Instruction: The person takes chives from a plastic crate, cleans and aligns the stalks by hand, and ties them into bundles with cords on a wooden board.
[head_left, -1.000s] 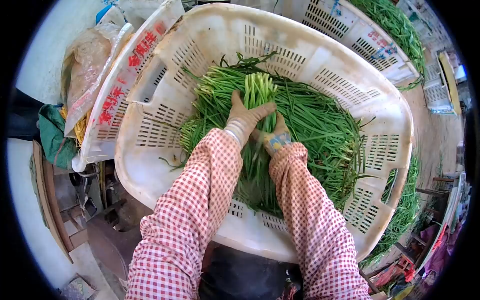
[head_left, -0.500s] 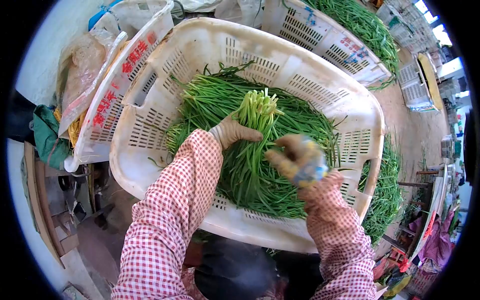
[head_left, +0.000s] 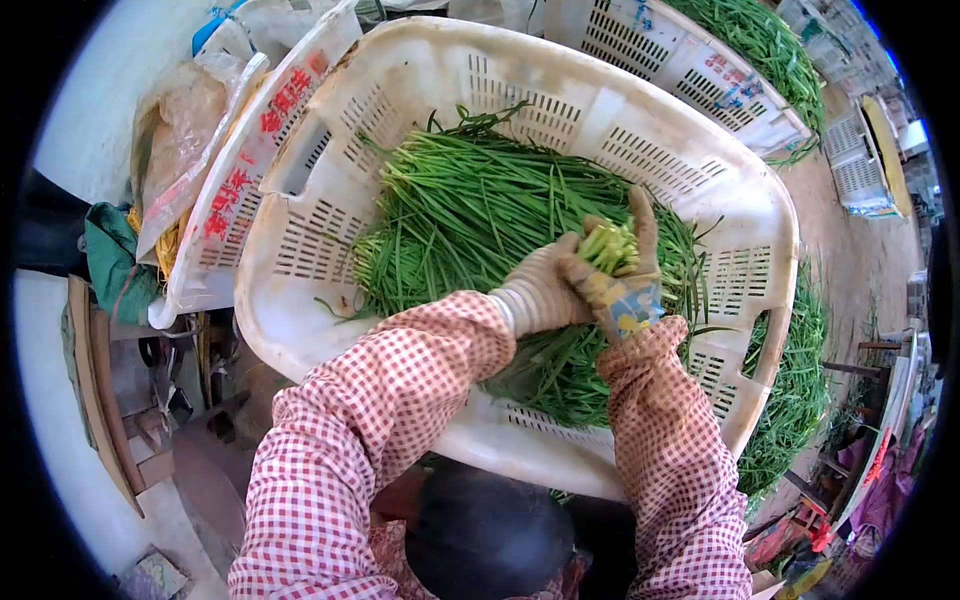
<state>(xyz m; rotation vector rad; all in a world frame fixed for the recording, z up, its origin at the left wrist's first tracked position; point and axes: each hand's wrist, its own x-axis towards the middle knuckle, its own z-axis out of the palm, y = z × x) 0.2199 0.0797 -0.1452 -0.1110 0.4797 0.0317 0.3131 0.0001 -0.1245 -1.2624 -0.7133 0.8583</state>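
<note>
A bunch of garlic chives (head_left: 612,250) has its pale cut ends pointing up between my two gloved hands. My left hand (head_left: 545,287), in a striped knit glove, is closed round the bunch from the left, below the cut ends. On the right side my right hand (head_left: 632,285), in a stained glove with a blue and yellow patch, cups the same bunch, one finger stretched up beside the stem ends. Under both hands, a pile of loose garlic chives (head_left: 490,205) lies in a large white plastic basket (head_left: 440,60).
Another white basket with red writing (head_left: 235,190) stands at the left, beside a clear plastic bag (head_left: 185,125). Behind, a basket heaped with greens (head_left: 690,60) sits at upper right. More greens (head_left: 795,380) lie along the right side. A crate (head_left: 860,160) rests on the floor.
The bunch and my left hand have moved right and down. My right hand, blurred and apart from the stem ends before, now meets the bunch and my left hand. The view has shifted slightly.
</note>
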